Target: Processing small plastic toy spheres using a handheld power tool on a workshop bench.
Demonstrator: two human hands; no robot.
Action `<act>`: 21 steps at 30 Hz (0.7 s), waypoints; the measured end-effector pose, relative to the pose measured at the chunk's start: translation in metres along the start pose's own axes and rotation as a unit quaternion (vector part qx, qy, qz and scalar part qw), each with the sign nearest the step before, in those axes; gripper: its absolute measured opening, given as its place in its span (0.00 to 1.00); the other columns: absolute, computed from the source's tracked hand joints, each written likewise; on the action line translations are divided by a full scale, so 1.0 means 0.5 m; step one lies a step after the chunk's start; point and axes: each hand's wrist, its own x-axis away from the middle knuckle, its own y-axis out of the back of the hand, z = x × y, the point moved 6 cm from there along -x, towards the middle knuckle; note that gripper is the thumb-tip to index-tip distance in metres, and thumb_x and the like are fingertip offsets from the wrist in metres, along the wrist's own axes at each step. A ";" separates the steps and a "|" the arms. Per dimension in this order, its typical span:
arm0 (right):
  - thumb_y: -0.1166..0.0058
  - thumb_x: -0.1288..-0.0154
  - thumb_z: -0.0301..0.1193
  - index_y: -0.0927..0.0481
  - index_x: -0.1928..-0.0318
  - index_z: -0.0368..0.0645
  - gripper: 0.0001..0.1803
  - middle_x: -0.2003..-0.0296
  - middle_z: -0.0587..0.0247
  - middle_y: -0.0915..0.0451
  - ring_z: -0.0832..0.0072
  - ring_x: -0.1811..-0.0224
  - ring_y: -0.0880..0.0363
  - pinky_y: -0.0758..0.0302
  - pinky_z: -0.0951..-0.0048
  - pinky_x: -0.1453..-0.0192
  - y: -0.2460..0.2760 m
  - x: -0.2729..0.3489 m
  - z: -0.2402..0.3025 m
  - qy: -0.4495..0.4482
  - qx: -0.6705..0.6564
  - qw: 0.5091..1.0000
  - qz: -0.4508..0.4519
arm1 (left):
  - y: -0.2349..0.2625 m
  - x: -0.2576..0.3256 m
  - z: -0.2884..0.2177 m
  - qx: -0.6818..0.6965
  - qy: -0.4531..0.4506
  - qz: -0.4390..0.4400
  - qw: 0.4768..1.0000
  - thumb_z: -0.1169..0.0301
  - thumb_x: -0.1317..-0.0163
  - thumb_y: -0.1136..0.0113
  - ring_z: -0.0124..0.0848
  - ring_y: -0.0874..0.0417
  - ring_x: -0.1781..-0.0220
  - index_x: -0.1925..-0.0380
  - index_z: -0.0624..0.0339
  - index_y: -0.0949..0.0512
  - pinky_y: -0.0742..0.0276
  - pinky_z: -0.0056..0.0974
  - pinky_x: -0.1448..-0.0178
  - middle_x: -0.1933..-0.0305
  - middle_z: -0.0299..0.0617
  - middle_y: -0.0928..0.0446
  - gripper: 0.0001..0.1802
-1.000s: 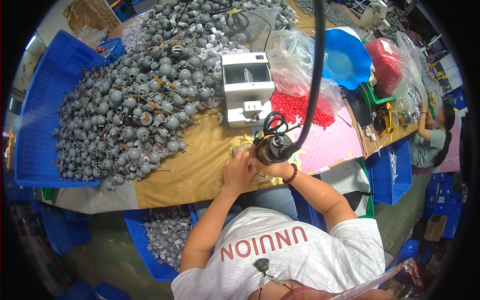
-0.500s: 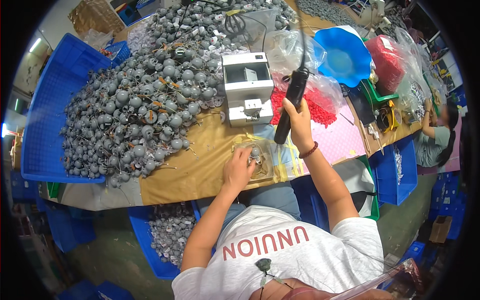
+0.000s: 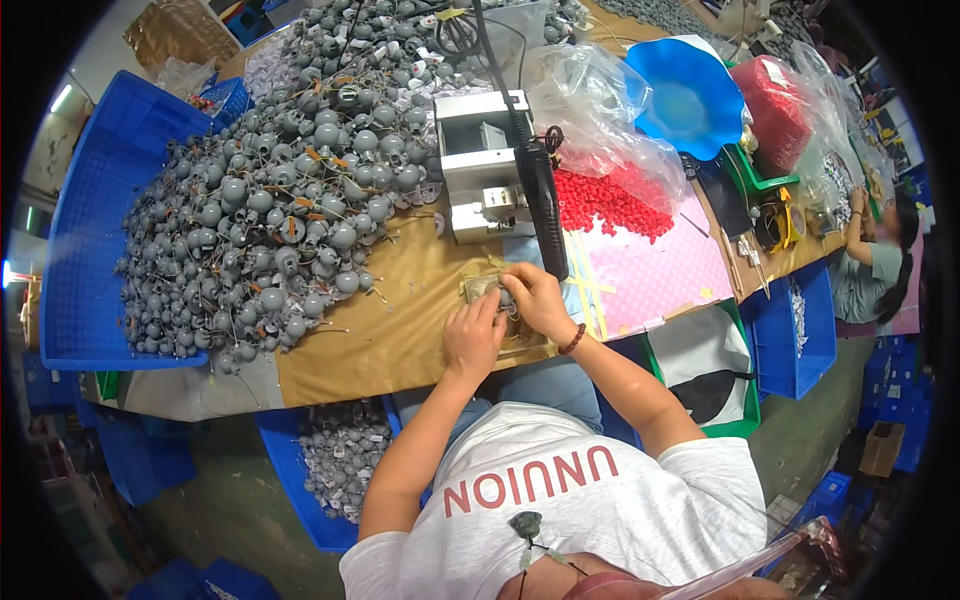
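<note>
My left hand (image 3: 474,338) and my right hand (image 3: 543,303) meet over a shallow tray (image 3: 528,353) at the table's front edge. Between their closed fingertips is a small grey round part (image 3: 506,298), mostly hidden by the fingers. Just beyond my right hand a black electric screwdriver (image 3: 542,205) hangs upright on its cord, held by neither hand. Behind it stands a white machine (image 3: 472,165) with an open top.
A large heap of grey round parts (image 3: 260,215) with wires covers the left of the table, beside a blue crate (image 3: 90,250). Red pieces (image 3: 605,203), plastic bags and a blue scalloped bowl (image 3: 685,98) lie right. A co-worker (image 3: 875,265) sits far right.
My right hand has let go of the screwdriver, which now hangs by its cord. That hand has come down and left to join my left hand at the grey part.
</note>
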 end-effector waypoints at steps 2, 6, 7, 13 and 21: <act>0.44 0.25 0.29 0.19 0.52 0.36 0.09 0.67 0.52 0.14 0.63 0.65 0.13 0.19 0.65 0.59 -0.016 -0.012 -0.011 -0.036 -0.025 0.999 -0.031 | -0.002 -0.002 -0.001 0.001 -0.005 0.001 1.000 0.69 0.42 0.29 0.43 0.15 0.55 0.44 0.57 0.19 0.24 0.45 0.53 0.52 0.42 0.15 0.24; 0.47 0.22 0.31 0.21 0.51 0.37 0.09 0.69 0.52 0.14 0.68 0.67 0.13 0.20 0.67 0.61 -0.031 -0.037 -0.020 -0.084 -0.062 0.993 -0.048 | 0.002 -0.006 -0.001 0.010 -0.011 -0.003 1.000 0.69 0.43 0.29 0.43 0.14 0.57 0.44 0.57 0.18 0.23 0.45 0.54 0.52 0.43 0.15 0.24; 0.47 0.22 0.31 0.22 0.51 0.37 0.10 0.69 0.53 0.14 0.70 0.67 0.13 0.20 0.68 0.61 -0.029 -0.041 -0.022 -0.093 -0.057 0.993 -0.044 | 0.001 -0.007 0.001 0.013 -0.013 -0.007 1.000 0.70 0.43 0.28 0.43 0.14 0.57 0.45 0.57 0.18 0.23 0.45 0.55 0.52 0.43 0.15 0.23; 0.51 0.18 0.32 0.22 0.49 0.35 0.12 0.64 0.61 0.14 0.77 0.63 0.15 0.19 0.75 0.57 -0.006 -0.020 0.000 -0.123 -0.229 0.963 0.067 | 0.049 0.012 0.026 0.157 0.113 0.028 0.981 0.70 0.42 0.28 0.44 0.14 0.58 0.48 0.59 0.16 0.20 0.45 0.55 0.55 0.46 0.15 0.21; 0.44 0.25 0.30 0.16 0.53 0.38 0.09 0.63 0.57 0.13 0.68 0.62 0.13 0.19 0.68 0.57 0.270 -0.022 -0.115 -0.051 0.043 0.997 0.039 | 0.238 0.376 0.257 0.055 0.162 0.504 0.847 0.63 0.39 0.32 0.51 0.13 0.55 0.51 0.54 0.15 0.18 0.51 0.51 0.59 0.52 0.14 0.17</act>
